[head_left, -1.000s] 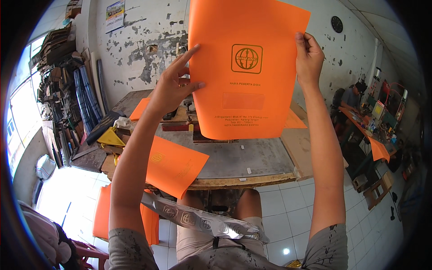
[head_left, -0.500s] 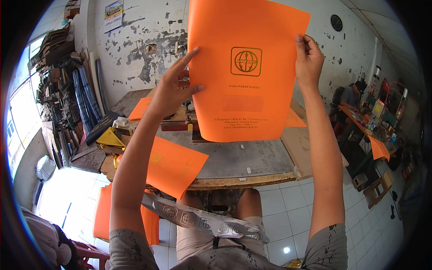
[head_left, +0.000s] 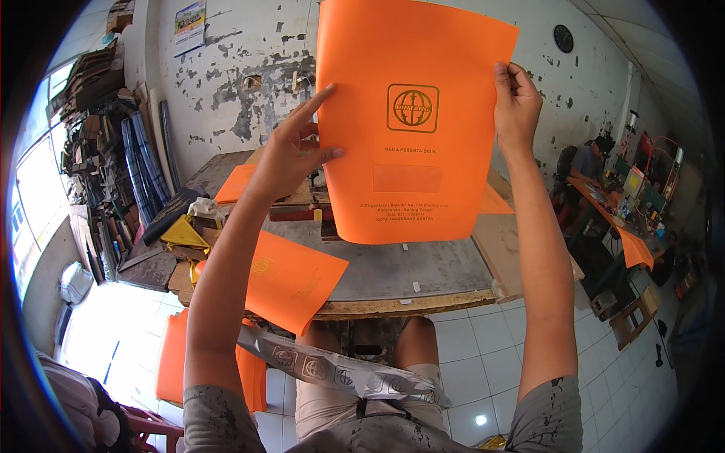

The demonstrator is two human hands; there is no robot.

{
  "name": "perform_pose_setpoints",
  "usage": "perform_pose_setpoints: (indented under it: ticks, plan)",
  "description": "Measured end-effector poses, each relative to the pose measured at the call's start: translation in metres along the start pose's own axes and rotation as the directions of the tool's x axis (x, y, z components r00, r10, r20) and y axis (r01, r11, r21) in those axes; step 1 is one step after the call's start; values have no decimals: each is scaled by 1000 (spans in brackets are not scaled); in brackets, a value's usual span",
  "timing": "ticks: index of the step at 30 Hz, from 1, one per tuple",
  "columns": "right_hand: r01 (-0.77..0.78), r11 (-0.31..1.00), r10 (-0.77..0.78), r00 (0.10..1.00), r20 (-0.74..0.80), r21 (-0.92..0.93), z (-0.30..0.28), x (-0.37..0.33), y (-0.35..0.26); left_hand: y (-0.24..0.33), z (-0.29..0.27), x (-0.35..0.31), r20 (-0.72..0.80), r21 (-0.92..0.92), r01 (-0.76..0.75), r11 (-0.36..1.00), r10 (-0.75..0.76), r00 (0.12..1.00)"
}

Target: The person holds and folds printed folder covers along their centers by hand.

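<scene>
An orange plastic folder cover (head_left: 411,57) with gold print, a framed globe emblem and a small rectangular window is raised upright in front of me. My left hand (head_left: 291,151) grips its left edge, thumb in front. At the upper right edge, my right hand (head_left: 518,106) pinches it between thumb and fingers. Below my left forearm, another printed orange cover (head_left: 294,279) lies partly over the bench's front edge. A strip of used silver foil (head_left: 340,370) with repeated emblem marks stretches across my lap.
The wooden workbench (head_left: 377,306) has a grey metal plate and small white bits on it. Yellow folded pieces (head_left: 185,232) lie at its left. More orange covers (head_left: 175,355) hang low left. A person (head_left: 589,162) sits at a cluttered table on the right.
The raised orange cover has dropped very slightly, with both hands still on it. Everything else looks the same.
</scene>
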State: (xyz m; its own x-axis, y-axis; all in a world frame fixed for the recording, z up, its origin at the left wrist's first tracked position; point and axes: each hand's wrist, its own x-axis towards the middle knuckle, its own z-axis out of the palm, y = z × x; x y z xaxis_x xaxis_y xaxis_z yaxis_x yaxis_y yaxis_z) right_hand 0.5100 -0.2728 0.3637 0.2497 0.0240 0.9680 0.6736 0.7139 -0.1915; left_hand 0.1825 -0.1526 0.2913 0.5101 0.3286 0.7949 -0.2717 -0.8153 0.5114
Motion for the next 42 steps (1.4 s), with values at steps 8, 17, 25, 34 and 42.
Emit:
perform_pose_setpoints:
  ticks: [8,17,25,34,42]
  plan:
    - [-30,999,30,1000,3,22,0,-4,2,-1,2,-3,31,-34,35,999,-34,999]
    - [-47,998,47,999,-12,-47,-3,-14,13,-11,7,-5,33,-48,46,998,-44,998]
    - [-86,994,82,995,-57,-64,-7,-36,16,-36,32,-26,33,-184,88,979,-83,996]
    - [-102,989,97,994,-56,-106,-37,-46,35,-76,73,-101,-145,-328,133,935,-189,971]
    - [-239,943,216,969,-119,-232,-93,-65,53,-44,98,-260,130,-9,408,913,-403,906]
